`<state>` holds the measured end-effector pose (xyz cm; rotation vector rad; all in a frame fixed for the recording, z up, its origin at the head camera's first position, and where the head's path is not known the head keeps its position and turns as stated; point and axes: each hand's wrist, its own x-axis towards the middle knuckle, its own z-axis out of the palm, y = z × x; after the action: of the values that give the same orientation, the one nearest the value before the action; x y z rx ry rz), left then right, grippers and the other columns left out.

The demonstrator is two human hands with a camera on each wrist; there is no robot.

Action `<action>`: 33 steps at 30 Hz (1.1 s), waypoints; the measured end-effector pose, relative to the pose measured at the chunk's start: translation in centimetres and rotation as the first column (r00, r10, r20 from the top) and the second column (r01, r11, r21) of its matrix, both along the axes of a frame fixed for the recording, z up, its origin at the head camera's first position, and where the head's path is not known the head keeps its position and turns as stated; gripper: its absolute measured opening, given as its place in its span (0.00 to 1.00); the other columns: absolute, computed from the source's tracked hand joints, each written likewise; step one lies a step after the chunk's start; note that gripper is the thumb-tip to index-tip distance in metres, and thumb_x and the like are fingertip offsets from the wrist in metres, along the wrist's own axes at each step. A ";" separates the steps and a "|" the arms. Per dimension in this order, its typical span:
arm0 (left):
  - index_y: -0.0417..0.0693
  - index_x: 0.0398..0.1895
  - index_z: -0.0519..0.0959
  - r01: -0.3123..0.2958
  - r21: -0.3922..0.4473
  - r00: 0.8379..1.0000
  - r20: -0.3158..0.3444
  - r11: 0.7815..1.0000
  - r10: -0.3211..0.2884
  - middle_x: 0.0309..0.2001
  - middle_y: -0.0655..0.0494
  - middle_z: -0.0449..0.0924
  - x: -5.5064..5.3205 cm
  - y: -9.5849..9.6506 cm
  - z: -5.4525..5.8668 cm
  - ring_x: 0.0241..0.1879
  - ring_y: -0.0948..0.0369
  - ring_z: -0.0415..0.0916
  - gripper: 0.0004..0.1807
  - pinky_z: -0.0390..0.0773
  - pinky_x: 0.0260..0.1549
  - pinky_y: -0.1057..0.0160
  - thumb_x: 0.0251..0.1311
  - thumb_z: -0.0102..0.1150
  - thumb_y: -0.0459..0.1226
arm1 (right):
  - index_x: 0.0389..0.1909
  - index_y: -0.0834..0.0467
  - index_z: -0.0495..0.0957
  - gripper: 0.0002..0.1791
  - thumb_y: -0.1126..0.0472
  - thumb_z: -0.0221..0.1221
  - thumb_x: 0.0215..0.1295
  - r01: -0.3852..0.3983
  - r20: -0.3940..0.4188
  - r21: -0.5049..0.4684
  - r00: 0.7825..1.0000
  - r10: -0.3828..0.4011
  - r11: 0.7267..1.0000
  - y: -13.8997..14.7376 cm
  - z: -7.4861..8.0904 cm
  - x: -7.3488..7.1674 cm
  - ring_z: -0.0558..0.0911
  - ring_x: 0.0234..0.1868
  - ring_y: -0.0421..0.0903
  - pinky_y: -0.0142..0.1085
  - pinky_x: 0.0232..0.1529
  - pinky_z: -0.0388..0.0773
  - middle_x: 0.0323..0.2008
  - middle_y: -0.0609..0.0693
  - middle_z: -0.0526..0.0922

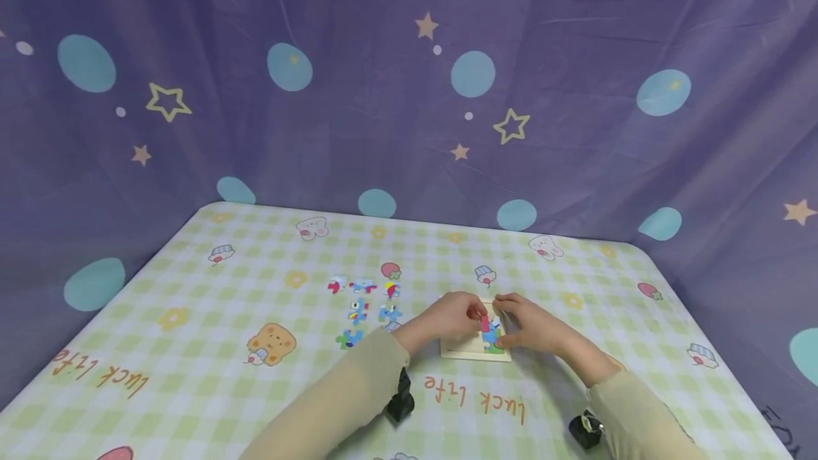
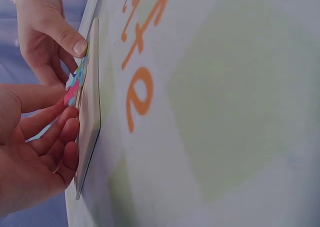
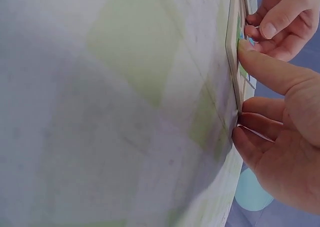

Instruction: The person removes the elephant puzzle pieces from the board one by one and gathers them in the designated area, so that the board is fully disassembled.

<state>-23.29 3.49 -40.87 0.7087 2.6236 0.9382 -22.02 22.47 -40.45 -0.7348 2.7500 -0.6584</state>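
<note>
A pale wooden puzzle board (image 1: 460, 351) lies on the table between both hands. My left hand (image 1: 455, 314) pinches a red-and-blue jigsaw piece (image 2: 72, 94) between thumb and fingers, low over the board. Blue and green pieces (image 1: 491, 340) lie along the board's right side. My right hand (image 1: 535, 326) grips that side: its thumb (image 3: 246, 47) presses on the pieces, and the other fingers rest against the edge. Fingers partly hide the held piece, so whether it touches its neighbours I cannot tell.
Several loose jigsaw pieces (image 1: 358, 311) lie spread to the left of the board, near my left forearm. A green-checked cloth (image 1: 211, 368) with printed pictures covers the table. Behind it hangs a purple curtain (image 1: 383, 119) with stars and ovals.
</note>
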 end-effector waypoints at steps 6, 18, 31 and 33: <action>0.49 0.35 0.79 -0.025 0.038 1.000 -0.007 0.999 0.025 0.26 0.63 0.75 0.1 0.1 0.1 0.27 0.69 0.70 0.06 0.69 0.31 0.71 0.52 0.61 0.35 | 0.59 0.71 0.64 0.40 0.52 0.65 0.51 -0.008 -0.007 -0.011 1.000 0.008 1.000 0.0 -0.1 0.1 0.63 0.62 0.62 0.53 0.59 0.60 0.61 0.66 0.63; 0.51 0.27 0.78 -0.067 0.099 0.997 -0.028 0.993 0.070 0.23 0.63 0.73 0.1 0.6 -0.1 0.24 0.68 0.68 0.03 0.67 0.25 0.72 0.51 0.59 0.32 | 0.58 0.72 0.64 0.40 0.52 0.66 0.49 -0.014 -0.032 -0.019 0.999 0.013 1.000 0.1 -0.1 0.1 0.64 0.61 0.62 0.52 0.58 0.61 0.60 0.66 0.64; 0.52 0.26 0.78 -0.064 0.157 0.997 -0.029 0.986 0.069 0.24 0.64 0.74 0.2 -0.3 0.1 0.25 0.69 0.69 0.03 0.68 0.27 0.72 0.53 0.58 0.34 | 0.59 0.71 0.64 0.41 0.50 0.65 0.49 0.000 -0.013 -0.011 1.000 0.000 1.000 0.2 -0.3 0.1 0.63 0.62 0.62 0.53 0.59 0.60 0.61 0.65 0.63; 0.53 0.26 0.78 -0.066 0.172 0.997 -0.024 0.983 0.071 0.25 0.63 0.74 0.2 -0.7 0.3 0.25 0.69 0.69 0.03 0.69 0.27 0.72 0.54 0.57 0.34 | 0.59 0.70 0.64 0.41 0.50 0.65 0.50 -0.002 -0.016 -0.006 1.000 0.002 1.000 0.2 -0.2 0.1 0.63 0.62 0.62 0.53 0.58 0.61 0.61 0.66 0.63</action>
<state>-23.08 2.77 -40.62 0.6810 2.6313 1.1938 -21.97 22.66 -40.70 -0.7467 2.7625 -0.6642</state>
